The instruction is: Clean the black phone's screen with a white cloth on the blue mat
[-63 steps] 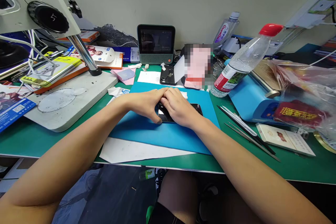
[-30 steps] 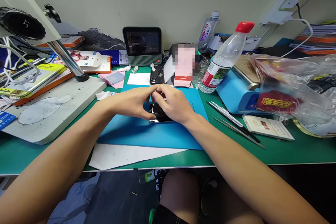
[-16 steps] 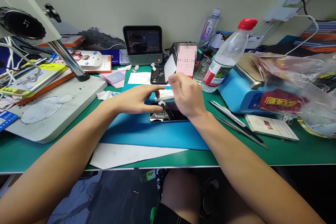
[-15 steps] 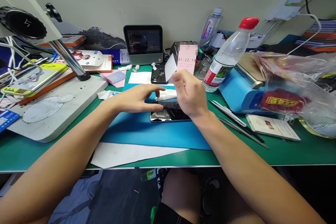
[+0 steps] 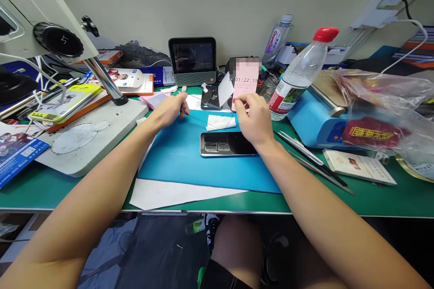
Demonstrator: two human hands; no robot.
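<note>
A black phone (image 5: 227, 143) lies face up on the blue mat (image 5: 190, 162), with no hand on it. My right hand (image 5: 253, 119) hovers just behind the phone's right end, thumb and forefinger pinched on a clear film that barely shows. My left hand (image 5: 171, 109) is off to the left at the mat's back edge, by a pink sheet (image 5: 154, 99). Its fingers are curled together, and a thin line runs from them toward the right. A white wipe (image 5: 220, 122) lies between the two hands.
A microscope stand with a white base (image 5: 88, 135) fills the left. A small screen (image 5: 192, 61), a propped phone showing a timer (image 5: 246, 83) and a water bottle (image 5: 298, 76) stand at the back. Tweezers (image 5: 312, 158), a blue machine (image 5: 315, 122) and a plastic bag (image 5: 383, 113) lie right.
Both hands have come off the phone. The right hand peeled a film up from the screen and lifted it back; the left hand slid away to the left.
</note>
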